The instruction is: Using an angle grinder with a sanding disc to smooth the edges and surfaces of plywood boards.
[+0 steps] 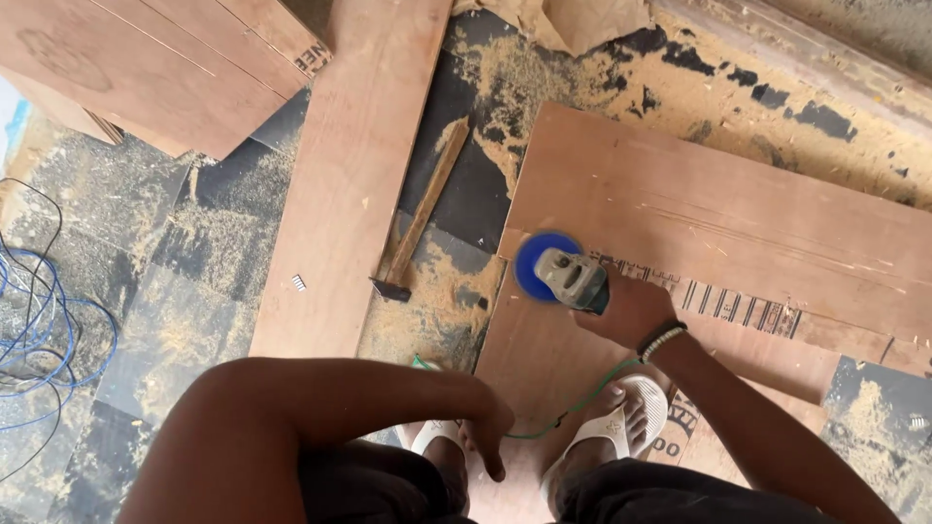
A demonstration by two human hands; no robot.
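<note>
Head view, looking straight down at a sawdust-strewn workshop floor. At far left, tangled blue and black cables [39, 325], cut off by the frame edge. Above them, stacked plywood sheets [146, 68], only partly in frame. Further right, a long plywood strip [354, 175] lying lengthwise on the dark floor [209, 291], with a small cluster of staples [298, 282] just beside its left edge. Next, a wooden-handled hammer [419, 213] resting on the sawdust between strip and board, head toward the viewer. Low in the frame, left hand [488, 427] draped over the knee, fingers loose and pointing down, holding nothing; forearm filling the foreground and hiding the ground beneath. Two feet in white sandals [621, 422], the left one largely hidden behind the hand, standing on a plywood board [699, 209]. Right of centre, right hand [626, 309] wrapped around the body of a grey angle grinder [571, 277], its blue disc [536, 264] flat against the board near its left edge; fingers underneath out of sight. Beaded bracelet [661, 341] at the wrist. Thin green cord [573, 408] trailing from the tool toward the feet, its far end lost behind the knee. Printed markings on the board too blurred to make out. At top, crumpled brown paper [582, 21], cropped.
</note>
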